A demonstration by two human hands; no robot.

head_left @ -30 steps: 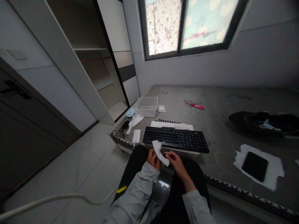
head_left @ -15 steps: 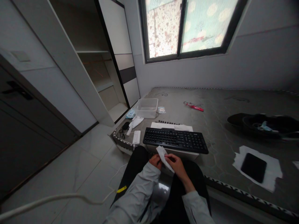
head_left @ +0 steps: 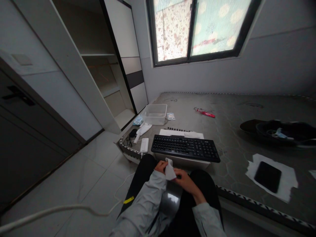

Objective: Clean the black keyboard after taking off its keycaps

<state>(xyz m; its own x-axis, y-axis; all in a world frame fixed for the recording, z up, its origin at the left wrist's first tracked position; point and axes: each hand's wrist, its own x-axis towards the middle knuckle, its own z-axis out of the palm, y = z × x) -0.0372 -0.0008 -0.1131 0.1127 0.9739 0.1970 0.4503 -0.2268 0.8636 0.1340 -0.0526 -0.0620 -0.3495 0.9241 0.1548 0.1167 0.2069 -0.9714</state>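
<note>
Between my two hands, above my lap, is a small folded piece of white tissue (head_left: pixel 170 170). My left hand (head_left: pixel 161 166) pinches its left side, with the fingers curled and partly hidden. At its lower right edge my right hand (head_left: pixel 184 180) is closed on it with bent fingers. Just beyond both hands lies a black keyboard (head_left: pixel 185 147) on the edge of the mattress. A shiny, rounded grey object (head_left: pixel 171 199) shows between my thighs, below the hands; its kind is unclear.
On the mattress (head_left: pixel 229 108) are a clear plastic box (head_left: pixel 155 115), a white power strip (head_left: pixel 144 145), a red packet (head_left: pixel 205 112), a black cap (head_left: pixel 278 131) and a black phone (head_left: pixel 268 177) on white paper. A white cable (head_left: pixel 81 207) crosses at lower left.
The tissue, a long slanted strip before, is now shorter and more upright between the hands. My left hand has shifted slightly up and left.
</note>
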